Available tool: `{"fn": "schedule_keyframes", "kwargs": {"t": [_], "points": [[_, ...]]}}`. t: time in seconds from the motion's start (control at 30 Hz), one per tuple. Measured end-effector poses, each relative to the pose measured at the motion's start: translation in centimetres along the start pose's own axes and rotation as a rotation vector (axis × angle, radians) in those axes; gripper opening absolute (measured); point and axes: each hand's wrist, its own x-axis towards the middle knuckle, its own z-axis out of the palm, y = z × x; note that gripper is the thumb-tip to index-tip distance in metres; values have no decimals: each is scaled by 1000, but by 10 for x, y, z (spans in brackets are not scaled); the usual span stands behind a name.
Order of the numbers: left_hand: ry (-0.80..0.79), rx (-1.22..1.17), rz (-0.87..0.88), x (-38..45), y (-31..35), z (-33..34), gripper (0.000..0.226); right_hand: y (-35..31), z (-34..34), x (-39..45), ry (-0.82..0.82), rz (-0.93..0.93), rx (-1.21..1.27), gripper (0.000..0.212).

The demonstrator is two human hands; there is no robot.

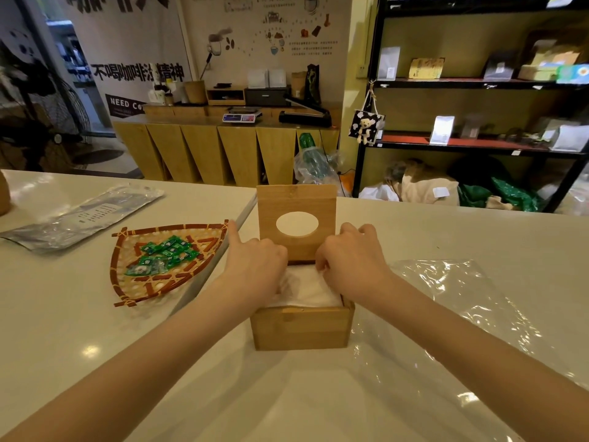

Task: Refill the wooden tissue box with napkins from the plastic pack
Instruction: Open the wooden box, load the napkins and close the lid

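The wooden tissue box (301, 330) stands in the middle of the white counter. Its hinged lid (296, 199), which has an oval hole, is raised upright at the far side. A stack of white napkins (306, 290) fills the box. My left hand (255, 266) rests on the napkins' left side, fingers curled down and the index finger pointing away. My right hand (350, 256) presses on their right side near the lid, fingertips curled into the stack. The clear plastic pack (446, 314) lies flattened on the counter to the right of the box.
A woven bamboo tray (127, 282) with several green wrapped candies (165, 253) sits left of the box. A silver foil bag (83, 215) lies at the far left. Beyond the counter are a wooden sideboard (223, 148) and dark shelves (478, 84).
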Motion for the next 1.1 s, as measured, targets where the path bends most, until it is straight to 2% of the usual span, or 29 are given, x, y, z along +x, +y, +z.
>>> {"fn": "schedule_keyframes", "kwargs": {"t": [0.1,0.3,0.37,0.43,0.53,0.63,0.77,0.93,1.1], "points": [[-1,-67,14,5,-6,1,25,6,-4,0,-42,36,79,24],[83,-116,36,6,-8,-4,21,2,-2,1,-6,-29,-32,17],[82,-194,68,2,-15,-9,24,10,-7,1,-1,-44,54,16],[4,-260,98,-3,-23,-15,29,18,-16,-1,-89,-31,257,20],[-191,-227,122,-6,-31,-19,47,20,-25,-5,-370,-41,402,45],[-277,-166,164,-2,-31,-19,59,16,-19,-5,-411,-51,293,53],[-313,-146,171,3,-25,-18,54,13,-15,2,-416,-64,163,55],[-300,-164,180,6,-21,-10,51,10,-14,4,-434,-59,108,45],[-250,-128,202,5,-21,-11,47,14,-13,6,-434,-95,139,53]]}}
